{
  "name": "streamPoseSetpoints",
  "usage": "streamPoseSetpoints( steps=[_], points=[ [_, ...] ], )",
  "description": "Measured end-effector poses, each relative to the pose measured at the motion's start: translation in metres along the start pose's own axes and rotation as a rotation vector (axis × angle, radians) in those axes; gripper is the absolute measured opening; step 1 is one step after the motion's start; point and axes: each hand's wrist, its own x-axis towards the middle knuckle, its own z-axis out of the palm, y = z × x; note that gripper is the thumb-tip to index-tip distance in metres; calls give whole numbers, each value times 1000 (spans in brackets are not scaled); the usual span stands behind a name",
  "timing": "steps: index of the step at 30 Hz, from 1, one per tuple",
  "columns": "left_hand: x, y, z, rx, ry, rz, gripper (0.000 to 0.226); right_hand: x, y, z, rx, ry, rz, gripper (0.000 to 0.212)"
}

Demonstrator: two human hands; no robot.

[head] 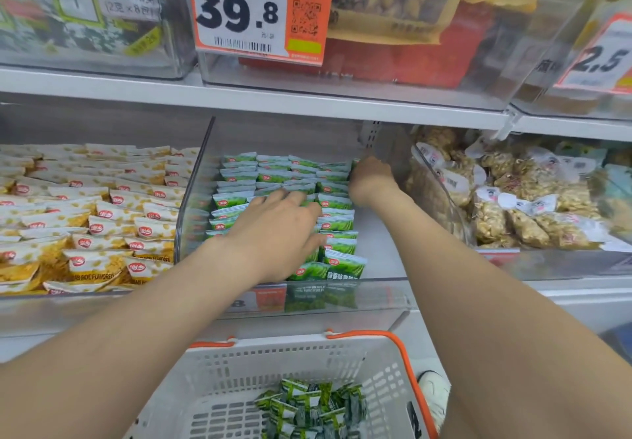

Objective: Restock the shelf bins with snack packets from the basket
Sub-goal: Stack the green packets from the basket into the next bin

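A clear shelf bin in the middle holds rows of green snack packets. My left hand lies flat on top of the packets near the bin's front, fingers spread. My right hand reaches to the back right of the rows, its fingers curled around a green packet there; the fingertips are hidden. Below, a white basket with orange handles holds several dark green packets at its bottom.
To the left is a bin of yellow-and-white packets. To the right is a bin of bagged nuts. The upper shelf carries clear bins and a price tag reading 39.8. A white shoe shows beside the basket.
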Motion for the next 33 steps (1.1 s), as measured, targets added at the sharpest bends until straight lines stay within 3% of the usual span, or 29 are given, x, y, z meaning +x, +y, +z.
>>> streamPoseSetpoints(
  steps=[4, 10, 12, 14, 17, 21, 23, 25, 30, 33],
  points=[
    [-9, 0, -3, -163, 242, 18, 26, -25, 7, -15, 42, 43, -106, 7],
    [-57, 21, -32, -419, 368, 62, 7, -134, 3, -44, 226, 348, -214, 22],
    [-82, 31, -38, -452, 241, 84, 21, -175, 0, -49, 231, 321, -267, 20],
    [-103, 39, -35, -456, -21, 145, 24, -208, 1, -48, 209, 212, -341, 15],
    [-113, 45, -8, -303, -353, 223, 23, -240, 9, -30, 99, -50, -436, 14],
    [-104, 55, 62, -204, -609, 187, 22, -263, 22, 11, -187, -395, -580, 12],
    [-95, 57, 101, -168, -667, 153, 14, -268, 27, 33, -316, -563, -611, 3],
    [-85, 57, 141, -172, -717, 85, 20, -269, 32, 51, -389, -649, -626, 10],
    [-83, 56, 236, -185, -712, -111, 21, -259, 30, 69, -353, -676, -657, 30],
    [-96, 66, 285, -279, -733, -190, 15, -250, 26, 75, -345, -669, -696, 25]
  ],
)
